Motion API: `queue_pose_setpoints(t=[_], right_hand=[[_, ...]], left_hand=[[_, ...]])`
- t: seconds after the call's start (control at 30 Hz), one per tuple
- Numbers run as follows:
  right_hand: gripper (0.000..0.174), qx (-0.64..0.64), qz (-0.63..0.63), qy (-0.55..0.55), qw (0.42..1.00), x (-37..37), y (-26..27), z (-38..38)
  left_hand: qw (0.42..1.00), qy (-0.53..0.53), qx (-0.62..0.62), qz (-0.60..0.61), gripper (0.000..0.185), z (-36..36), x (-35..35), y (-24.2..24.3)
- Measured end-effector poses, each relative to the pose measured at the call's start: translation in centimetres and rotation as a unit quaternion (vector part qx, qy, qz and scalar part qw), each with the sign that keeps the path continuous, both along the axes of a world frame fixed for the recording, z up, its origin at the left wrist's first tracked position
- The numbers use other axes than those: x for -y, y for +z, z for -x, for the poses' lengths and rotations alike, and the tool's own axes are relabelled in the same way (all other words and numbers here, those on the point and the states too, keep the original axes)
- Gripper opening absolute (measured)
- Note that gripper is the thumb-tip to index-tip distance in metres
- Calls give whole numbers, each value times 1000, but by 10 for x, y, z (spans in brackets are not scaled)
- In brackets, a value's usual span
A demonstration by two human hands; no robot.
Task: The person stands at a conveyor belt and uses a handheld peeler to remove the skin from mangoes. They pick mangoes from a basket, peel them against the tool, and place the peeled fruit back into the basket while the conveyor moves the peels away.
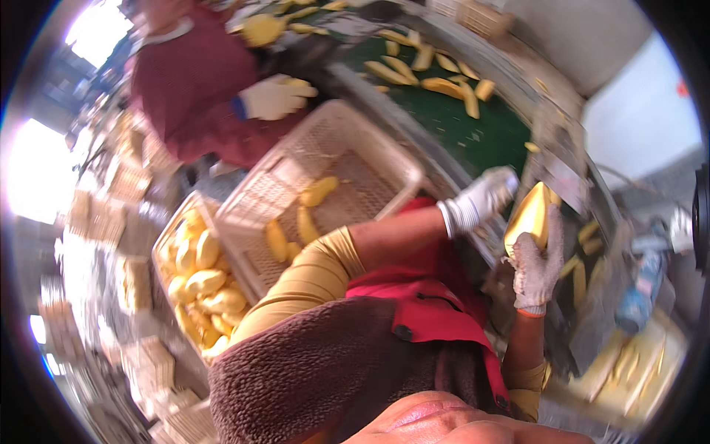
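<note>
My left hand (485,200), in a white knit glove, is at the near edge of a green conveyor belt (444,125). Its fingers look curled and are blurred; whether they hold something small, I cannot tell. To its right, my right hand (538,266), in a dirty knit glove, grips a large piece of yellow produce (530,219), perhaps peeled mango, with its pointed end away from me. Several cut yellow pieces (442,87) lie on the far part of the belt.
A beige perforated crate (338,119) with several yellow pieces is at left, beside a crate full of whole peeled ones (205,250). A co-worker's gloved hand (272,99) is beyond it. A metal belt rail (405,125) runs diagonally. A blue-tinted bottle (638,294) is at right.
</note>
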State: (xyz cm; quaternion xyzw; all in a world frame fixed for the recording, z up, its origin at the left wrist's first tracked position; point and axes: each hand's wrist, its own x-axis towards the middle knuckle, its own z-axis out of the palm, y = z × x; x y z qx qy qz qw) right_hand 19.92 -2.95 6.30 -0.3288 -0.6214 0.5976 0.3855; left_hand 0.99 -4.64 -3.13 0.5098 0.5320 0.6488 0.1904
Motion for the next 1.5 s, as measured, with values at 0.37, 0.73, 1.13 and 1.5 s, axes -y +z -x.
queue_pose_setpoints(t=[0.37,0.73,1.13,1.5], right_hand=[[49,286,-495,-73,817,-123,-19,-42],[45,305,-436,-89,842,-128,-13,-17],[51,443,-464,-113,759,-218,-48,38],[51,439,-481,-105,751,-234,-46,35]], left_hand=[[709,-274,623,183,89,37,-251,-88],[675,-326,651,118,92,10,-272,-104],[663,-356,651,97,94,-6,-287,-102],[676,-329,654,84,97,2,-275,-106]])
